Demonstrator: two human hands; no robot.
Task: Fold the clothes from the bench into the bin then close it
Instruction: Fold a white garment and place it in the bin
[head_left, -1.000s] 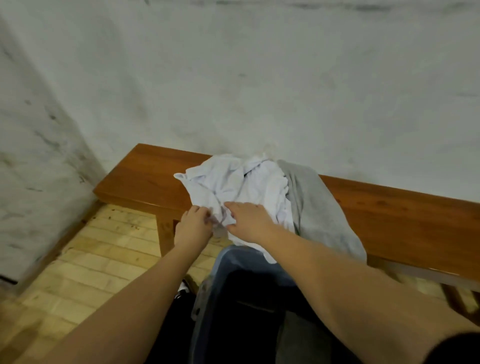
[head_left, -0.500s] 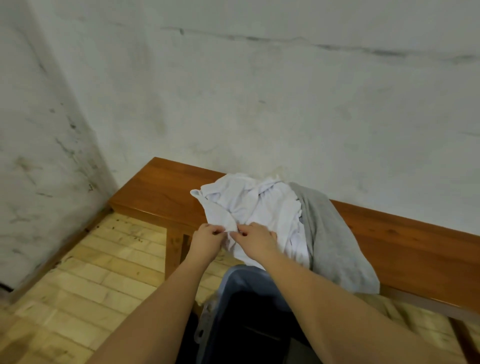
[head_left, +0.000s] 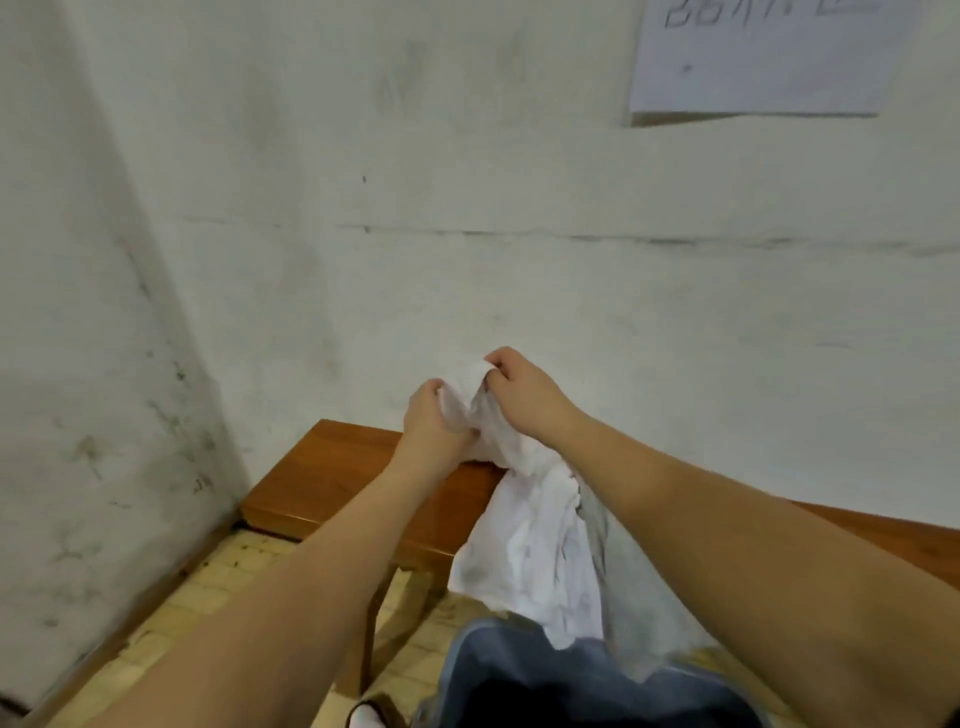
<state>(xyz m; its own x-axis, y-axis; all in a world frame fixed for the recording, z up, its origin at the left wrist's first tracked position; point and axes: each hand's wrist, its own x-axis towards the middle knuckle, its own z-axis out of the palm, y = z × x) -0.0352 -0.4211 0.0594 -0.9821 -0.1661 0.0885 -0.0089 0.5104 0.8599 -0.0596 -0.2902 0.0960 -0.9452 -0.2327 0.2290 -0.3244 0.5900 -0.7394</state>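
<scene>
White, crumpled cloth (head_left: 524, 519) hangs from both raised fists above the glossy wooden tabletop (head_left: 332, 483). Left hand (head_left: 434, 421) and right hand (head_left: 519, 387) pinch its bunched top; its tail reaches the blue bin (head_left: 519, 670).

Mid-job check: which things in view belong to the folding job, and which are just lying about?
Job:
left hand and right hand, both gripping the white garment
grey garment, under it
wooden bench
blue bin, open

Not the job:
paper sheet on the wall
shoe on the floor
</scene>
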